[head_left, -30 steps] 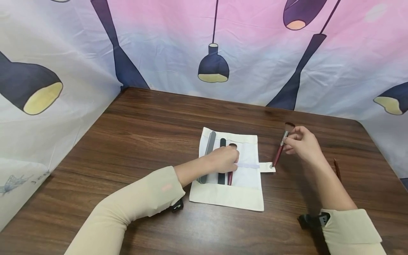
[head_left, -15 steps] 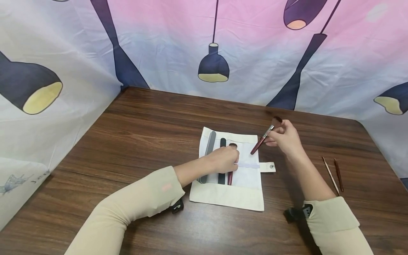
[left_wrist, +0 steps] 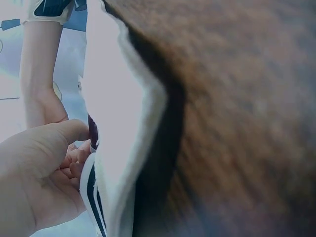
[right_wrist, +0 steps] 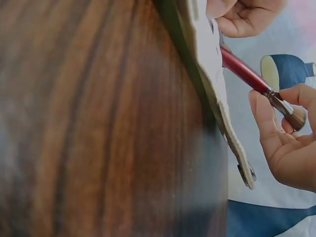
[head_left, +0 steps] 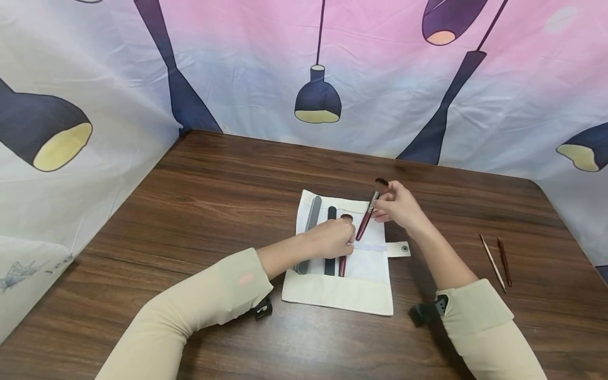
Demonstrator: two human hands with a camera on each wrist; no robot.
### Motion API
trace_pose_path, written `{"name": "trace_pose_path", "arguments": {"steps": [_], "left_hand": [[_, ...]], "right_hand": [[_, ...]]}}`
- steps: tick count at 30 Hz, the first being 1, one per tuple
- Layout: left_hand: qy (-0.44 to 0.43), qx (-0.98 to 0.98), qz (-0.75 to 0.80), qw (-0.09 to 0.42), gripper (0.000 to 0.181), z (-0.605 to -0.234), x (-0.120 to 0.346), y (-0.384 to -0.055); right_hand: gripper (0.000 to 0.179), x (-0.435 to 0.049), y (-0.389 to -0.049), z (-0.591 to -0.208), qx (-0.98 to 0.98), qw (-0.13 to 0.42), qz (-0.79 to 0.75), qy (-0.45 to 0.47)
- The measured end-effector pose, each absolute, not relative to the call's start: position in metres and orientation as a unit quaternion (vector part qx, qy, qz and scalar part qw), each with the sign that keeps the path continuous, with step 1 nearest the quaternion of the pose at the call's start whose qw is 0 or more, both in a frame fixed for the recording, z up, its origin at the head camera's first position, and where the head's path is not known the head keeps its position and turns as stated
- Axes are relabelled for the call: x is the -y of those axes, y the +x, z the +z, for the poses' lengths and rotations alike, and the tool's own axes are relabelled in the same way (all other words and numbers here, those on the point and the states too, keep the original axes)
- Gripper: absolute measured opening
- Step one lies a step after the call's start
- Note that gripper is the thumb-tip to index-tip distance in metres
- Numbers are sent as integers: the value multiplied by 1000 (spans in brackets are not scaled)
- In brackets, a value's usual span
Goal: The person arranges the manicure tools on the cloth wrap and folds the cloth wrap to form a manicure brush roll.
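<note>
A white fabric roll-up pouch point(head_left: 338, 293) lies unfolded at mid-table. Slotted in it are a grey nail file point(head_left: 314, 212), a black nail file point(head_left: 332, 212) and a makeup brush point(head_left: 342, 266) with a red handle. My left hand point(head_left: 334, 237) pinches that brush over the pouch; the thumb point(left_wrist: 74, 131) meets its dark red handle in the left wrist view. With thumb and fingertips at the metal collar, my right hand point(head_left: 396, 207) holds a second makeup brush point(right_wrist: 244, 72), bristles up. This brush tilts over the pouch's right half, its handle end pointing down and left.
Right of the pouch, a thin pale stick with pointed ends point(head_left: 492, 262) and a short reddish-brown stick point(head_left: 504, 261) lie on the wooden table point(head_left: 228, 200). A snap tab point(head_left: 398, 249) sticks out from the pouch. Printed cloth point(head_left: 266, 68) hangs behind.
My right hand has carried its brush leftward from beyond the snap tab to over the pouch, uncovering the pale stick. The left hand has stayed in place.
</note>
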State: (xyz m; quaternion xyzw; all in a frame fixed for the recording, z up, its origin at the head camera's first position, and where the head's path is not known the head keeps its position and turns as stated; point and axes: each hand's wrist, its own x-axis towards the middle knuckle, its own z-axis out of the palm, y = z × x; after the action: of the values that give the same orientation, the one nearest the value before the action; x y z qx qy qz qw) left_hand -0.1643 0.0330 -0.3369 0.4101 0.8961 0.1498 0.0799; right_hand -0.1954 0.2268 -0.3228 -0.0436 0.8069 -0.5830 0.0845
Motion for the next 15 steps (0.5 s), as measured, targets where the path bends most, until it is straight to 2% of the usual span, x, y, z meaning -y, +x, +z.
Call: {"name": "trace_pose_path", "arguments": {"steps": [4,13,15], "left_hand": [[412,-895,152,80,6,-338,-33,-165],[407,-897,151,87,11,-338,-34,-166],[405,-898,150,88,11,-337,-34,-165]], "right_hand": [[33,-223,-197,-323,-807,107,-579,-42],[65,-219,-198,-325,-813,175,-554,-35],[68,-218,-198,-325,-814,188,-548,-37]]}}
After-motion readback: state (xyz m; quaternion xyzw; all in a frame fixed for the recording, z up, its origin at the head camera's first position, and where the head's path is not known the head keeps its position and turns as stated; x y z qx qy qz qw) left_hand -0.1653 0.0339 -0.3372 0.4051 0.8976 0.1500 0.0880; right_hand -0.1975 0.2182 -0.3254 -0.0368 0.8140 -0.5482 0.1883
